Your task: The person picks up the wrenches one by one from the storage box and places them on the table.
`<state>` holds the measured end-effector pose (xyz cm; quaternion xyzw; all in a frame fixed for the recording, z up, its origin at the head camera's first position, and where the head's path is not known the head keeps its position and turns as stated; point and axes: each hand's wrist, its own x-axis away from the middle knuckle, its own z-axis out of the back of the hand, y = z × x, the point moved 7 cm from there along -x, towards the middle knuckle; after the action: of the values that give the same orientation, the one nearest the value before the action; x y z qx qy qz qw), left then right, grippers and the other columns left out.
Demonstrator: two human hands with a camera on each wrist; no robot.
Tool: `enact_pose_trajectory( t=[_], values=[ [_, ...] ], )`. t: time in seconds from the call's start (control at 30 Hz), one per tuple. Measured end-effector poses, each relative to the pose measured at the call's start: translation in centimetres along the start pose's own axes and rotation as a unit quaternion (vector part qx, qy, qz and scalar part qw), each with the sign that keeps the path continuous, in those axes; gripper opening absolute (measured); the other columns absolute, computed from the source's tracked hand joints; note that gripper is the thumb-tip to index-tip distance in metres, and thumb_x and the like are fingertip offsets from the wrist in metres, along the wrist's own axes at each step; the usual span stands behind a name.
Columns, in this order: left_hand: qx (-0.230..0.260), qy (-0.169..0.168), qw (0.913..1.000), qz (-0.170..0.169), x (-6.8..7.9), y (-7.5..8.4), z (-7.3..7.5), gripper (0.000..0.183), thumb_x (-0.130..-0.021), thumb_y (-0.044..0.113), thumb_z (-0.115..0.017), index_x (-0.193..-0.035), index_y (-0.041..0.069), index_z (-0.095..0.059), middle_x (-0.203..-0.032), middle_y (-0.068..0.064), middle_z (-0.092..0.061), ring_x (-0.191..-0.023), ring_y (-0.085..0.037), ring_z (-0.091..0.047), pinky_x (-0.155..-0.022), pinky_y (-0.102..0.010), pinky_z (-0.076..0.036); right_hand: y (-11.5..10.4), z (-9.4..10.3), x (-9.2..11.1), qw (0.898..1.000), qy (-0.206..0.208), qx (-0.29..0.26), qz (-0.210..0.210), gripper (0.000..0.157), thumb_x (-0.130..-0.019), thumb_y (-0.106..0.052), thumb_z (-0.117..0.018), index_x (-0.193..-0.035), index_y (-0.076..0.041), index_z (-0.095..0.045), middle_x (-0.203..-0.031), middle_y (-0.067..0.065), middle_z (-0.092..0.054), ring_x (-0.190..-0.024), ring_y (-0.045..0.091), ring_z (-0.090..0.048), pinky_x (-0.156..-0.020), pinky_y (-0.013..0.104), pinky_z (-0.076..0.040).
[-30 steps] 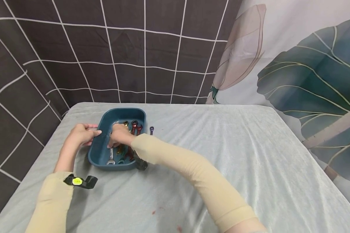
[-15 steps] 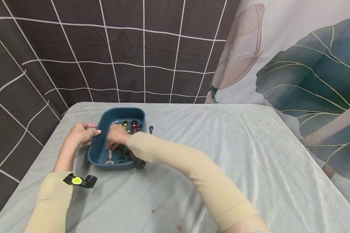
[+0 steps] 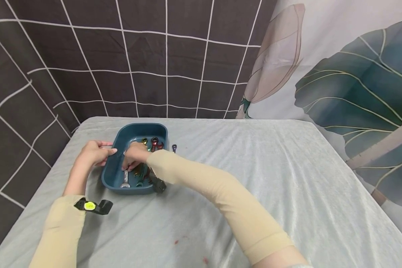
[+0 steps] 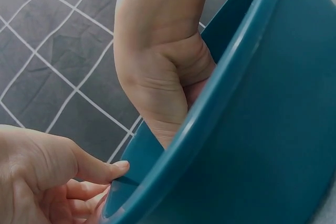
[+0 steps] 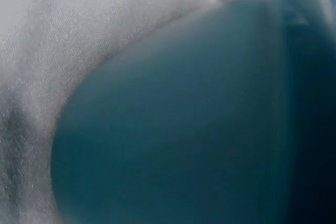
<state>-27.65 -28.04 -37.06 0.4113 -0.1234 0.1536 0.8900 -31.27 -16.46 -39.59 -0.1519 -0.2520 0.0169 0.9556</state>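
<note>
A blue plastic bin (image 3: pixel 134 191) stands at the table's left, with several combination wrenches lying inside. My left hand (image 3: pixel 93 153) grips its left rim; in the left wrist view the thumb of that left hand (image 4: pixel 47 177) lies over the inner side, other fingers outside. Down inside the bin, my right hand (image 3: pixel 134 154) has thumb and fingers around the shank of a silver wrench (image 3: pixel 125 180), whose open end points toward me. Beside it lie a green wrench (image 3: pixel 140 181) and red wrenches (image 3: pixel 155 142), partly covered by the hand and sleeve.
A small purple wrench (image 3: pixel 174 148) lies on the grey tablecloth (image 3: pixel 254 167), just right of the bin. Behind the table hangs a dark cloth with a white grid (image 3: pixel 184 59). In the right wrist view, the bin's outer wall (image 5: pixel 173 129) fills most of the picture.
My right hand has shifted slightly left within the bin, and the silver wrench's open end has moved a little left with it. The left hand stays on the rim.
</note>
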Motion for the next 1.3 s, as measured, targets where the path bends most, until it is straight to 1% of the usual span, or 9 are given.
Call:
enact_pose_trajectory(
  t=[0.13,0.3,0.53,0.6,0.77,0.93,1.03,1.17,1.3],
  values=[
    [0.003,0.001,1.0000,0.001,-0.1,0.1,0.0,0.051,-0.095,0.015,-0.056,-0.138,-0.008,-0.043,-0.073,0.001,-0.047,-0.057,-0.005,-0.046,-0.054,-0.023,-0.048,0.3,-0.4,-0.4,0.998,-0.013,-0.055,-0.013,0.021,-0.065,-0.024,-0.090,-0.061,-0.011,-0.074,-0.054,-0.005,-0.064,-0.044,0.003,-0.061,-0.060,0.014,-0.051],
    [0.003,0.001,1.0000,0.005,-0.1,0.0,-0.1,0.051,-0.095,0.015,-0.056,-0.138,-0.008,-0.043,-0.077,-0.001,-0.049,-0.059,-0.006,-0.047,-0.055,-0.023,-0.048,0.5,-0.5,-0.2,0.994,-0.016,-0.105,-0.014,0.021,-0.068,-0.018,-0.088,-0.061,-0.008,-0.071,-0.050,-0.002,-0.060,-0.046,0.005,-0.062,-0.051,0.016,-0.050],
    [0.008,-0.003,1.0000,0.002,-0.2,0.0,-0.1,0.052,-0.095,0.016,-0.056,-0.139,-0.008,-0.042,-0.087,-0.005,-0.051,-0.064,-0.007,-0.049,-0.057,-0.023,-0.049,0.9,-0.3,0.5,0.983,-0.032,-0.180,-0.004,0.023,-0.069,-0.010,-0.086,-0.069,-0.003,-0.064,-0.053,0.003,-0.058,-0.068,0.011,-0.072,-0.060,0.020,-0.054],
    [0.009,-0.003,1.0000,0.004,-0.3,0.0,-0.1,0.052,-0.095,0.016,-0.056,-0.139,-0.007,-0.042,-0.089,-0.005,-0.052,-0.065,-0.007,-0.049,-0.057,-0.023,-0.049,1.0,-0.4,0.5,0.979,-0.037,-0.202,-0.002,0.023,-0.070,-0.007,-0.086,-0.072,-0.001,-0.063,-0.055,0.004,-0.059,-0.068,0.012,-0.072,-0.062,0.020,-0.055],
    [0.003,0.002,1.0000,0.008,-0.3,-0.2,0.0,0.052,-0.095,0.016,-0.057,-0.139,-0.008,-0.042,-0.087,-0.006,-0.051,-0.064,-0.008,-0.049,-0.057,-0.023,-0.049,1.1,-0.7,0.2,0.971,-0.052,-0.236,0.001,0.025,-0.071,-0.005,-0.084,-0.075,-0.002,-0.060,-0.057,0.005,-0.060,-0.057,0.013,-0.068,-0.058,0.020,-0.055],
    [-0.006,0.002,1.0000,0.007,-0.2,-0.2,0.1,0.052,-0.095,0.016,-0.057,-0.139,-0.008,-0.042,-0.078,-0.004,-0.048,-0.062,-0.009,-0.047,-0.056,-0.023,-0.049,1.2,-0.8,0.1,0.966,-0.052,-0.252,-0.005,0.029,-0.070,-0.005,-0.085,-0.080,-0.001,-0.058,-0.056,0.006,-0.060,-0.063,0.014,-0.071,-0.054,0.021,-0.054],
    [-0.006,0.001,1.0000,0.007,-0.2,-0.2,0.1,0.052,-0.095,0.016,-0.057,-0.139,-0.008,-0.042,-0.076,-0.003,-0.047,-0.061,-0.009,-0.047,-0.056,-0.023,-0.048,1.3,-0.8,0.0,0.969,-0.042,-0.242,-0.007,0.030,-0.070,-0.008,-0.085,-0.082,-0.001,-0.058,-0.058,0.006,-0.063,-0.066,0.014,-0.072,-0.053,0.020,-0.053],
    [-0.006,0.000,1.0000,0.006,-0.1,-0.2,0.1,0.052,-0.096,0.016,-0.056,-0.140,-0.007,-0.041,-0.076,-0.001,-0.048,-0.064,-0.008,-0.047,-0.057,-0.023,-0.049,1.2,-0.8,0.0,0.968,-0.049,-0.244,0.003,0.025,-0.071,-0.005,-0.084,-0.081,0.001,-0.062,-0.064,0.008,-0.068,-0.059,0.014,-0.070,-0.050,0.020,-0.052],
    [-0.005,-0.002,1.0000,0.008,0.0,-0.2,0.0,0.052,-0.096,0.017,-0.056,-0.140,-0.006,-0.041,-0.078,-0.001,-0.048,-0.064,-0.008,-0.047,-0.057,-0.023,-0.049,1.2,-0.9,0.3,0.961,-0.072,-0.268,0.006,0.017,-0.073,-0.001,-0.081,-0.076,0.005,-0.065,-0.065,0.011,-0.069,-0.052,0.014,-0.067,-0.048,0.021,-0.051]
  ],
)
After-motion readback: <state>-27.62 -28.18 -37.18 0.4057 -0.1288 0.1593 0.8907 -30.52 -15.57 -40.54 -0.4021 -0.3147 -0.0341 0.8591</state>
